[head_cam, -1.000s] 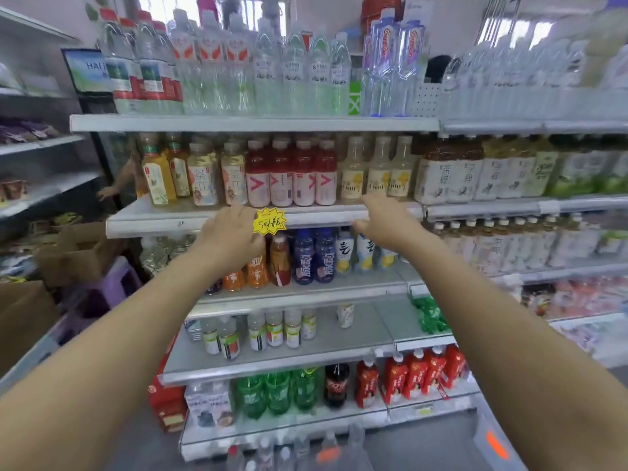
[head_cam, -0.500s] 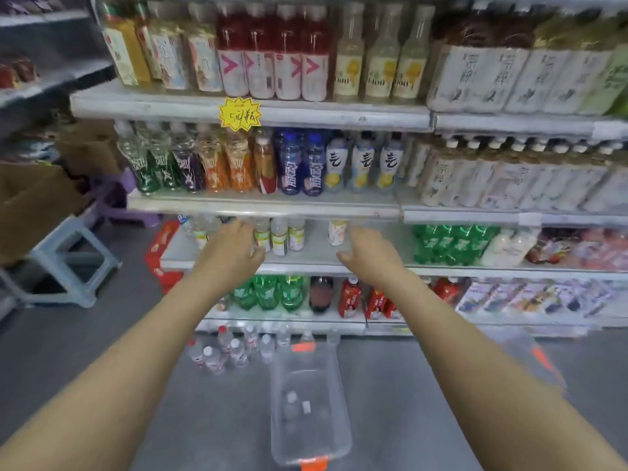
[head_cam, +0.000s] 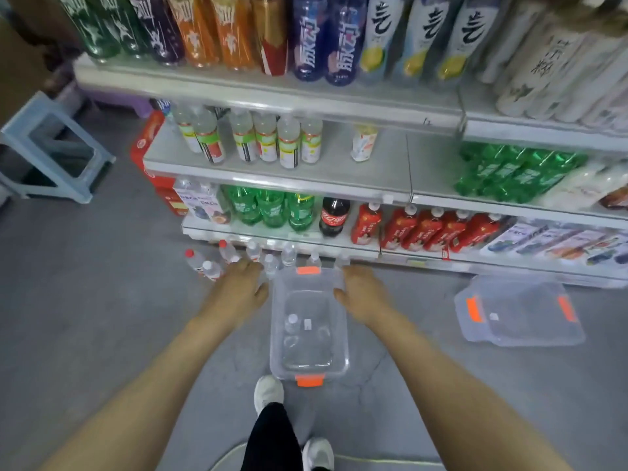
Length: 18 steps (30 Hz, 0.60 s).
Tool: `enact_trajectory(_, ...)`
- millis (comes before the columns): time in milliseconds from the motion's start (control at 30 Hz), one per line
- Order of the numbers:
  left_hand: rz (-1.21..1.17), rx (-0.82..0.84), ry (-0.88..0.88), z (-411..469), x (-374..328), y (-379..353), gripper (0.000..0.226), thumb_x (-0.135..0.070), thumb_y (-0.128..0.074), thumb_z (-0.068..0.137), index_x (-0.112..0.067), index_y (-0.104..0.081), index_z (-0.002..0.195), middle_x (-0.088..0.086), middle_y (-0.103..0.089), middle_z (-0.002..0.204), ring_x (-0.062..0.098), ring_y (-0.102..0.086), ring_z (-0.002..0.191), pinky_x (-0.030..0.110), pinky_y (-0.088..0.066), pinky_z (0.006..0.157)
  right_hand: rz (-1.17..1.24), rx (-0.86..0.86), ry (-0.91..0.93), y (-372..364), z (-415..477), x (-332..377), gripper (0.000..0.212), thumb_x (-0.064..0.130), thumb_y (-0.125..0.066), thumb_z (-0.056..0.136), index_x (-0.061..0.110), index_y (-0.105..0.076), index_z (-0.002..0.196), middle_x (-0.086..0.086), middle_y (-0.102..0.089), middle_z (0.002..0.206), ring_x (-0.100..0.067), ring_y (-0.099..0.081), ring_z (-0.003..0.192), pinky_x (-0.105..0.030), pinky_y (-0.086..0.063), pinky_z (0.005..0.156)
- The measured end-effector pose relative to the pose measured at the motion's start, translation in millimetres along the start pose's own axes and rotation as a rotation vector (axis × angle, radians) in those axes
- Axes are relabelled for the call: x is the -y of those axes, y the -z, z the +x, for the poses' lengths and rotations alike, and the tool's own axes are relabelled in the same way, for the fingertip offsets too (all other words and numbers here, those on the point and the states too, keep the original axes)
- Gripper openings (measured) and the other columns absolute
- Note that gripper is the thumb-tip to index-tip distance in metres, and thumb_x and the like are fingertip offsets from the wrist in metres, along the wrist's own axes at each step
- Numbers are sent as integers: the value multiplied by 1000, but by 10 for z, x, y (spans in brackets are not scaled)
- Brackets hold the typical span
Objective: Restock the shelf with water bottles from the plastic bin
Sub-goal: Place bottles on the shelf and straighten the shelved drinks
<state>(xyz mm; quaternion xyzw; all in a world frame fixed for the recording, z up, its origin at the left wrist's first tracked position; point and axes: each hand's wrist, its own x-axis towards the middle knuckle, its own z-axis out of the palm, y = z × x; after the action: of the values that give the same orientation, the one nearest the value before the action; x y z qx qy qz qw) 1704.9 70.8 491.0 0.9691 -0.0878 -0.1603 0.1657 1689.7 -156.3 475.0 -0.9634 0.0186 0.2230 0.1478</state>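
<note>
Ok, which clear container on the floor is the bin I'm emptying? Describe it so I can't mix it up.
Find the lone cola bottle on the bottom shelf. On the floor just in front of it, between the left hand and right hand, stands the plastic bin. It is deep, open-topped, with a water bottle inside, unlike the flat clear lid farther right.

A clear plastic bin (head_cam: 276, 338) with orange latches (head_cam: 308, 380) sat on the grey floor (head_cam: 85, 300) near red- and white-capped water bottles (head_cam: 211, 270). Along the pale shelf (head_cam: 289, 241) edge stood green soda bottles (head_cam: 272, 209), a black cola bottle (head_cam: 334, 217) (red label, white script) and red drink bottles (head_cam: 424, 229) with white caps.
</note>
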Motion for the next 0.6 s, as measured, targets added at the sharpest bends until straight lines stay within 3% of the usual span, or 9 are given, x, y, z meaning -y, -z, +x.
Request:
enact_trajectory(267, -51, 183, 66, 688, 825, -840, 44, -23, -51, 93, -5, -46, 132, 14, -47, 133, 30, -42, 123, 32, -32, 102, 1, 217, -135, -1060, 837, -4, 57, 35, -47, 95, 11, -29, 144, -9, -38, 144, -26, -37, 131, -36, -36, 105)
enact_trajectory(600, -122, 323, 206, 1256, 1720, -2400, 43, -24, -50, 93, -5, -47, 131, 15, -47, 133, 29, -44, 121, 33, -35, 100, 176, 354, -158, -2844, 1850, -200, 74, 36, -56, 91, 11, -17, 149, -8, -27, 152, -23, -29, 138, -34, -28, 111)
